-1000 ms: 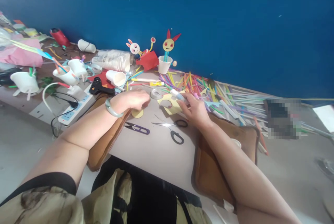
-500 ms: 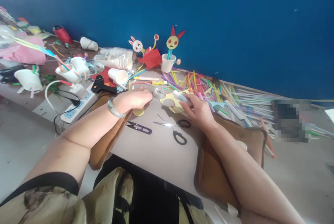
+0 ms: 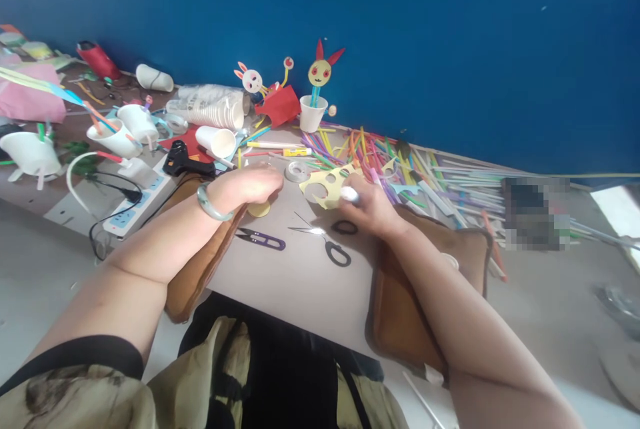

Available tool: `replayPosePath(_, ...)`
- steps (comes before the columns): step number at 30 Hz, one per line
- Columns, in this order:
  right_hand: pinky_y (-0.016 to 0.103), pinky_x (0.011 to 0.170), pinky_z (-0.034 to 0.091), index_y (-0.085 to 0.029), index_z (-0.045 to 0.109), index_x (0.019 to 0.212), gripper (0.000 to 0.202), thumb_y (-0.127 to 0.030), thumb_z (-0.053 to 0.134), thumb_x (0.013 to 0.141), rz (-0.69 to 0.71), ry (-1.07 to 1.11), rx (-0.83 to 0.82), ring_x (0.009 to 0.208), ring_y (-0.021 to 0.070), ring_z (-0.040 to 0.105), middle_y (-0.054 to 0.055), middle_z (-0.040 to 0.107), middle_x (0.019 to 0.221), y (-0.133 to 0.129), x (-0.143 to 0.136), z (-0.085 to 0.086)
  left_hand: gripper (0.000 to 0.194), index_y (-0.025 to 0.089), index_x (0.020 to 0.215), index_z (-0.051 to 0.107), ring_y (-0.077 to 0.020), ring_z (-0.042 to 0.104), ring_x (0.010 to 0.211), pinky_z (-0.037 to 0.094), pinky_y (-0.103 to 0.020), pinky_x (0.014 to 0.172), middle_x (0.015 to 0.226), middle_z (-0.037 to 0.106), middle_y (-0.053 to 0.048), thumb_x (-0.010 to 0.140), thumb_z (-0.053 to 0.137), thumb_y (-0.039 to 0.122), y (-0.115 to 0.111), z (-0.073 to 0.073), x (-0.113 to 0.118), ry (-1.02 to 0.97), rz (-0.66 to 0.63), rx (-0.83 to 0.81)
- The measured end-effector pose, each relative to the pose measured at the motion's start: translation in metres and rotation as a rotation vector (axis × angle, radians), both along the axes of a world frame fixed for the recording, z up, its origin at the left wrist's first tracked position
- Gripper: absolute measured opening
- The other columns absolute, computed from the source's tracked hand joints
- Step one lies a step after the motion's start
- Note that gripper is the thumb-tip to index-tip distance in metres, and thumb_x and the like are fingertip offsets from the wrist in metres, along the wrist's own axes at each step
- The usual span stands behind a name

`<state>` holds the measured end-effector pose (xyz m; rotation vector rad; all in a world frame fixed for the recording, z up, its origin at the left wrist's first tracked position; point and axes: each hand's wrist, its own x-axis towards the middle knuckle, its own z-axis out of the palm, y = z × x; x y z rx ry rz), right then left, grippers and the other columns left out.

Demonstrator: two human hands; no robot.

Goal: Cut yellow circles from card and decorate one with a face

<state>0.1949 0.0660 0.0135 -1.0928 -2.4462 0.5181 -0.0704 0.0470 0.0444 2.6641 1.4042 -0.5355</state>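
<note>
- Across the back rises a flat blue wall (image 3: 430, 49), smooth, with a few pale specks.
- Worktop (image 3: 285, 289): pale, matte, bare near the person and crowded along the wall.
- Two padded brown cushions, leather-like with piped edges: the left one (image 3: 195, 269) under the left forearm, the right one (image 3: 410, 302) under the other.
- Spread of slim coloured strips (image 3: 465, 182), loosely tangled, beyond the right hand.
- Stack of white cups (image 3: 207, 109) in crinkled clear plastic, lying on its side.
- White power strip (image 3: 133, 206) with cords, left of the left cushion; a black glue gun (image 3: 185, 161) lies just beyond it.
- Left hand (image 3: 260, 186): palm down, fingers curled; whether they pinch anything I cannot tell.
- Right hand (image 3: 373, 206): closed around a small tube, above the near right edge of the yellow sheet.
- Yellow sheet (image 3: 330, 197): thin, flat, pierced by round holes, between the hands.
- Scissors (image 3: 321, 234): black loops, shiny blades apart, lying nearer the person than the sheet.
- Purple snips (image 3: 260, 239), left of the scissors.
- Tape roll (image 3: 289, 172): a clear ring, just beside the left fingertips.
- Yellow disc (image 3: 259, 210): round, flat, partly hidden by the left hand.
- Small tube (image 3: 350, 194): only its rounded white end shows, in the right hand.
</note>
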Motion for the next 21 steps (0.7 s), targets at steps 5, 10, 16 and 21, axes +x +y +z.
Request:
replayPosePath(5,0.026,0.059,0.031,-0.020,0.057,0.069,0.022,-0.038,0.057,0.080,0.227,-0.291,-0.214,0.062,0.0144,0.051,0.001,0.059,0.065,-0.018,-0.002,0.039,0.016,0.014,0.064,0.069,-0.0173,0.059,0.062,0.038,-0.029,0.061,0.065,0.068,-0.008,0.072,0.056,0.011,0.000,-0.005,0.001,-0.043,-0.002,-0.032)
replayPosePath(10,0.027,0.056,0.030,-0.020,0.067,0.072,0.014,-0.034,0.065,0.075,0.191,-0.673,-0.295,0.061,0.0169,0.056,0.004,0.067,0.069,-0.043,-0.009,0.049,0.012,0.015,0.061,0.069,-0.0144,0.053,0.053,0.034,-0.027,0.053,0.060,0.066,-0.005,0.065,0.060,0.009,0.001,0.004,0.008,-0.028,0.020,-0.094)
replayPosePath(16,0.028,0.060,0.036,-0.020,0.067,0.080,0.014,-0.033,0.063,0.080,0.155,-0.733,-0.195,0.070,0.0205,0.063,0.008,0.071,0.082,-0.063,-0.004,0.029,0.018,0.018,0.078,0.070,-0.0138,0.055,0.062,0.035,-0.024,0.052,0.079,0.069,-0.001,0.064,0.061,0.012,0.002,0.023,0.007,-0.038,0.054,-0.203)
replayPosePath(21,0.028,0.064,0.037,-0.020,0.064,0.092,0.023,-0.040,0.053,0.090,0.029,-0.733,-0.079,0.079,0.0238,0.066,0.010,0.072,0.090,-0.074,0.015,0.020,0.017,0.017,0.082,0.070,-0.0136,0.058,0.070,0.038,-0.022,0.058,0.083,0.069,-0.002,0.067,0.061,0.016,0.004,0.023,0.007,-0.180,-0.026,-0.315)
